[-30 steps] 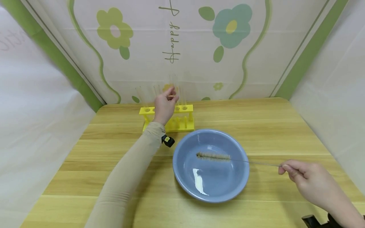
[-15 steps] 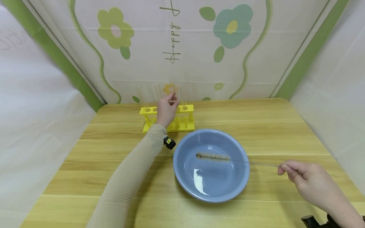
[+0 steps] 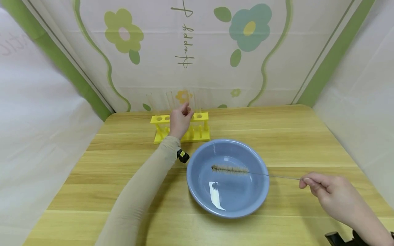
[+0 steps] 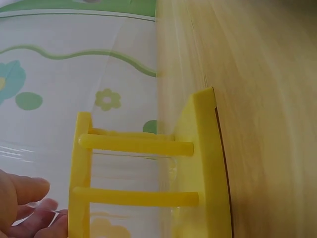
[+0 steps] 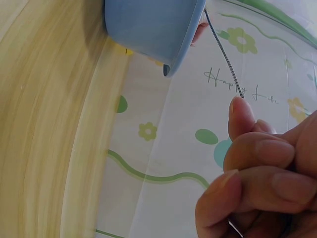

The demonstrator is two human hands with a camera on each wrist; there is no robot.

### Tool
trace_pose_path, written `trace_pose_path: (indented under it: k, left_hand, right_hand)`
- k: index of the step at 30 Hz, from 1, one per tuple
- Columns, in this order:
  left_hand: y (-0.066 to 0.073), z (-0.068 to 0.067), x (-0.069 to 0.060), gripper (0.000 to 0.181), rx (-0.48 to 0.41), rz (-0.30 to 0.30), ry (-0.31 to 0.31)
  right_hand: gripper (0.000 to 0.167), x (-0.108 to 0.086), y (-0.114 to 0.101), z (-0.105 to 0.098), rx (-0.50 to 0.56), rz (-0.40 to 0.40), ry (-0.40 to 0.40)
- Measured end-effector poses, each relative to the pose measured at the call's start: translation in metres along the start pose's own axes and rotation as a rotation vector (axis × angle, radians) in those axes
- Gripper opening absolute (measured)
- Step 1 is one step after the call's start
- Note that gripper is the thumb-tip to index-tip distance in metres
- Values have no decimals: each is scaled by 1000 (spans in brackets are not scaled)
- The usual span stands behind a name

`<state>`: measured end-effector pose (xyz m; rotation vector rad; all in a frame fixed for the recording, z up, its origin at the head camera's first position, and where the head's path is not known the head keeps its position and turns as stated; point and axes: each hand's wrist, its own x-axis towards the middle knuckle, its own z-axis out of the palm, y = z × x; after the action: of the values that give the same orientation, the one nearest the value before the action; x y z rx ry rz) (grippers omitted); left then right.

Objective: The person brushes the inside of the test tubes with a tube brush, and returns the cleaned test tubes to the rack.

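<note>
At the back of the table my left hand (image 3: 179, 120) pinches a clear test tube at the yellow test tube rack (image 3: 197, 138). The tube's lower part is hidden behind the hand. Other clear test tubes (image 3: 170, 99) stand upright in the rack's holes. In the left wrist view, the fingertips (image 4: 32, 189) are beside the rack's upper bar. My right hand (image 3: 337, 196) grips the thin twisted-wire handle (image 5: 225, 54) of a test tube brush (image 3: 229, 169). Its bristle head lies level over the blue basin (image 3: 227, 214), the tip pointing left.
The basin stands right and in front of the rack, on a wooden table (image 3: 295, 143). Behind the rack rises a white curtain (image 3: 203, 75) printed with flowers. White side walls (image 3: 360, 85) border the table left and right.
My left hand has come down slightly toward the rack, lowering the test tube it holds. My right hand and the brush have stayed almost in place.
</note>
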<state>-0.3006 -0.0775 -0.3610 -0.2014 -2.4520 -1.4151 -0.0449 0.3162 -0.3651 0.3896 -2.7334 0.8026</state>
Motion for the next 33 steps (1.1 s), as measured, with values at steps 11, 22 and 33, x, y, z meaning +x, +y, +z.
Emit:
trace_pose_path:
  k: [11,22,33]
  left_hand:
    - [13,-13,-11,53,82,-6,-11]
    - [39,-18,-27,46,117,147,-21]
    - [47,-14,-18,65,78,-52,-261]
  right_hand:
    - [34,1,-3,-1,5,0,-10]
    - [34,0,-4,-2,11,15,-10]
    - [34,0,-5,-4,17,8,-11]
